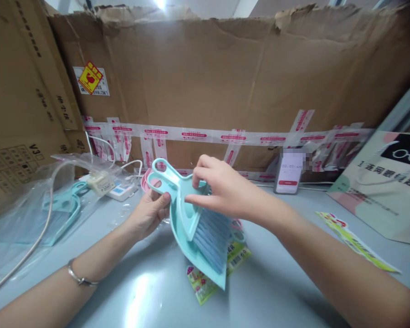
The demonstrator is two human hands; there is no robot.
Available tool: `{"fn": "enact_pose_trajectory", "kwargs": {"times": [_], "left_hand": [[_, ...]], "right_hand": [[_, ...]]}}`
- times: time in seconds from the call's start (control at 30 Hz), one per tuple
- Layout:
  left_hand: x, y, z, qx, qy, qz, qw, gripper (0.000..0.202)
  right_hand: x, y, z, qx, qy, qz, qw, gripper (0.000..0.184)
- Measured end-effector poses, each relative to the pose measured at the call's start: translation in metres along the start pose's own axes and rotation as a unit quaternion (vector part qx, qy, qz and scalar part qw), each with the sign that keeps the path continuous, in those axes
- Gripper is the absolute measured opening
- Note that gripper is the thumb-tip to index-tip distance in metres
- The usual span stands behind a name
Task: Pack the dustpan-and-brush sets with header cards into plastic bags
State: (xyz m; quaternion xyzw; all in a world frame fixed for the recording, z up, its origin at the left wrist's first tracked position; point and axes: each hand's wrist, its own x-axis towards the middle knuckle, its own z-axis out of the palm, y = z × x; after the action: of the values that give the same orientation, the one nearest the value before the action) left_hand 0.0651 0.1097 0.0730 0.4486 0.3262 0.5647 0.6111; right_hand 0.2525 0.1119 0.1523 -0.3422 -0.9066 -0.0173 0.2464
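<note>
A teal dustpan (184, 248) with a small matching brush (208, 241) nested in it is held tilted above the grey table (287, 278). My left hand (152, 212) grips the dustpan's looped handle from below. My right hand (222, 189) pinches the brush's handle near the top, fingers curled over it. The brush's blue bristles point down and to the right. Under the dustpan lies a yellow-green printed card (205, 280).
A clear plastic bag (27, 214) with another teal dustpan set lies at the left, beside a white power strip (119, 191) and cable. A phone (289, 173) leans on the taped cardboard wall. A yellow-green card (355, 241) and a paper bag (386, 187) sit at the right.
</note>
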Motion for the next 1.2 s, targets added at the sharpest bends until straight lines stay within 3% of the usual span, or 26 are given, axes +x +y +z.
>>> {"fn": "enact_pose_trajectory", "kwargs": {"times": [0.2, 0.47, 0.6, 0.8, 0.87, 0.93, 1.0, 1.03, 1.1, 1.2], "left_hand": [[0.0, 0.003, 0.0, 0.004, 0.006, 0.011, 1.0, 0.055], [-0.003, 0.003, 0.009, -0.008, -0.017, 0.002, 1.0, 0.045], [-0.011, 0.005, 0.015, 0.038, -0.054, -0.017, 0.998, 0.051], [-0.012, 0.012, 0.016, 0.046, 0.006, -0.014, 0.999, 0.056], [-0.011, 0.015, 0.016, 0.039, 0.021, -0.008, 0.999, 0.055], [-0.011, 0.018, 0.016, 0.028, 0.033, -0.004, 0.999, 0.051], [-0.012, 0.019, 0.018, 0.014, 0.045, 0.003, 0.999, 0.047], [-0.012, 0.019, 0.018, 0.007, 0.048, 0.003, 0.999, 0.046], [-0.012, 0.019, 0.019, 0.0, 0.048, -0.01, 0.999, 0.046], [-0.012, 0.018, 0.017, 0.0, 0.029, -0.052, 0.998, 0.052]], "right_hand": [[0.004, -0.009, 0.021, -0.008, -0.043, 0.034, 0.998, 0.02], [0.005, -0.01, 0.035, -0.001, -0.001, 0.089, 0.996, 0.021], [0.005, -0.006, 0.042, 0.038, 0.0, 0.107, 0.994, 0.02], [0.007, 0.002, 0.031, 0.162, -0.01, 0.051, 0.985, 0.011], [0.005, 0.007, 0.025, 0.193, 0.054, 0.062, 0.978, 0.009], [0.001, 0.015, 0.025, 0.204, 0.182, 0.118, 0.955, 0.015], [-0.008, 0.023, 0.028, 0.246, 0.29, 0.211, 0.9, 0.033], [-0.013, 0.027, 0.03, 0.291, 0.302, 0.263, 0.869, 0.042], [-0.024, 0.036, 0.031, 0.397, 0.221, 0.337, 0.824, 0.051], [-0.034, 0.049, 0.021, 0.475, -0.027, 0.323, 0.818, 0.048]]}}
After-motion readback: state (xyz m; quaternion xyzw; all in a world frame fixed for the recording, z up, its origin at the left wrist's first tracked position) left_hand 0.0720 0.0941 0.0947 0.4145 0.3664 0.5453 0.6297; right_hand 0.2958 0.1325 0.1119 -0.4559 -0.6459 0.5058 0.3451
